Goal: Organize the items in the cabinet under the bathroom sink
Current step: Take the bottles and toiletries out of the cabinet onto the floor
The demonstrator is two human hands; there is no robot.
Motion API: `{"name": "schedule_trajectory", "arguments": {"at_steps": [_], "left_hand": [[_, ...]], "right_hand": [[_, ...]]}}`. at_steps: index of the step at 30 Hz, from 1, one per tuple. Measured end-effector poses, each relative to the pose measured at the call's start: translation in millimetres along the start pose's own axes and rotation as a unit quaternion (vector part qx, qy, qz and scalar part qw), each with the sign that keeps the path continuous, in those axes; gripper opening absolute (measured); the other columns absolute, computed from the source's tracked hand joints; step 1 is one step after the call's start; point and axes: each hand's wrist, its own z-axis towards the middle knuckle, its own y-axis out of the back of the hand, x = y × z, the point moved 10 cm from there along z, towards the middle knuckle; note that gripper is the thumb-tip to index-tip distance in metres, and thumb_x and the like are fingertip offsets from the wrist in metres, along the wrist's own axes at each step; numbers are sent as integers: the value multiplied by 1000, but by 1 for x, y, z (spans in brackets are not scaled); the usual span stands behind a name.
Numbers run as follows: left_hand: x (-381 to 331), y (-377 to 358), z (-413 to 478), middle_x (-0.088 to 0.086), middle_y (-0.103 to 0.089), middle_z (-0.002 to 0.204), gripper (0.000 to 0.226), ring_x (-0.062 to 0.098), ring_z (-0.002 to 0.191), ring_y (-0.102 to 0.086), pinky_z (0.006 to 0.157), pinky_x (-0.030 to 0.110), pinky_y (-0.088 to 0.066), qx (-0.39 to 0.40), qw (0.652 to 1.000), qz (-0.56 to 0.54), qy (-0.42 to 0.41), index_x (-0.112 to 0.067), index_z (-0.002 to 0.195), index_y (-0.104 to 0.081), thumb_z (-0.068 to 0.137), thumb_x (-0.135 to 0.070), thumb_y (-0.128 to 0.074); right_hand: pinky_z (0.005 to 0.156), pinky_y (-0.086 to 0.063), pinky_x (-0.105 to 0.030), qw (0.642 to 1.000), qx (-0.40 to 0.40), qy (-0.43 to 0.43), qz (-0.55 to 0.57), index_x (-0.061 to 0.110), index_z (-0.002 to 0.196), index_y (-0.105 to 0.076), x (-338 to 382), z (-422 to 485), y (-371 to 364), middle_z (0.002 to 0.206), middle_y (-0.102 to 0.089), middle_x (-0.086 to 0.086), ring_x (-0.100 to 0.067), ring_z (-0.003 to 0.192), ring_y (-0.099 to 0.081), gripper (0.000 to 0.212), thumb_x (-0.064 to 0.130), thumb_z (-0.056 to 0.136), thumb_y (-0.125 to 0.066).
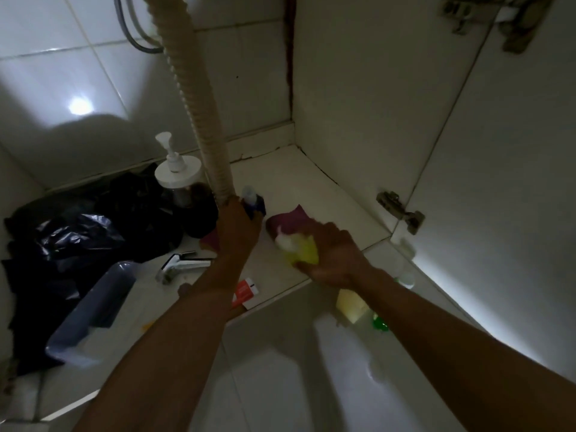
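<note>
Dim cabinet floor [280, 179], white and lit mostly from the right, carries everything. At its front edge lie a red box [246, 291], a blue tray [93, 307] and a loose tap [184, 265]. Just past that edge the right grip [335, 254] curls round a yellow item [304, 252] with a white tip; it is blurred, so I cannot tell what it is. Further in, mid-floor, the left grip [238, 229] wraps a blue bottle [254, 201] right at the foot of the hose [199, 120]. A purple cloth [290, 218] lies between the two hands. Black bags [78, 232] and a pump bottle [177, 176] crowd the back left corner. The step seems to be grouping the bottles. I would stand the blue bottle upright, away from the hose and toward the back right corner. The yellow item then goes just beside it, with the cloth kept out from under both so neither tips.
</note>
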Motion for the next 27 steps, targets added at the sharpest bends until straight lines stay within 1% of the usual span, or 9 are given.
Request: {"name": "schedule_trajectory", "arguments": {"at_steps": [4,7,10,14,17,19,21,24,27], "left_hand": [[-45,15,-28,4,-59,80,31,17,72,-57,63,27,-42,-1,994,-43,-98,-6,89,-57,80,-28,-76],[-72,-11,-60,-5,-56,74,31,7,63,-49,59,24,-36,134,980,-2,-144,-11,88,-55,79,-31,-77],[-80,-41,-100,-12,-60,82,25,2,70,-54,61,18,-39,254,955,-22,-149,-18,93,-63,77,-30,-78],[-58,-78,-150,-11,-61,72,27,4,67,-57,54,15,-38,335,931,8,-141,-26,73,-56,69,-31,-82],[-19,-108,-182,-6,-68,76,25,10,74,-65,65,27,-55,393,914,24,-95,-18,83,-66,67,-28,-82],[12,-127,-196,0,-71,85,28,14,81,-68,77,35,-59,404,910,57,-69,-15,89,-69,67,-26,-81],[43,-141,-205,4,-72,98,36,18,90,-68,80,32,-57,401,910,102,-26,-14,99,-70,69,-29,-81],[79,-152,-206,8,-69,103,44,24,95,-67,76,28,-53,349,929,116,37,-10,102,-65,70,-35,-80],[87,-152,-204,11,-68,94,36,27,86,-66,68,27,-49,279,955,74,66,-6,92,-61,75,-34,-77]], "right_hand": [[69,-54,-27,977,-19,-103,183,28,115,-48,-45,-27,38,105,-62,3,-12,86,-63,55,46,75,-81],[73,-56,-25,975,82,-129,158,34,120,-46,-65,-50,34,109,-63,0,-11,88,-64,58,43,75,-81],[87,-55,-34,966,191,-151,82,24,135,-46,-83,-78,11,122,-59,-2,-20,102,-61,69,36,77,-81],[74,-60,-39,926,266,-240,123,15,127,-48,-118,-121,-39,108,-66,-10,-25,85,-70,72,23,68,-88],[68,-55,-32,927,275,-241,81,23,118,-43,-132,-142,-73,112,-62,-10,-23,89,-66,63,26,71,-85],[75,-52,-32,936,252,-238,68,22,129,-41,-136,-150,-93,122,-60,-11,-27,100,-64,66,27,76,-80],[80,-50,-31,944,224,-232,65,16,141,-36,-137,-151,-112,130,-58,-14,-29,108,-62,70,24,83,-75],[81,-53,-32,951,177,-232,103,15,145,-33,-134,-143,-134,135,-55,-14,-29,106,-64,70,19,87,-72],[88,-49,-33,964,129,-213,97,15,146,-35,-128,-127,-141,137,-54,-15,-30,115,-60,67,17,89,-69]]}}
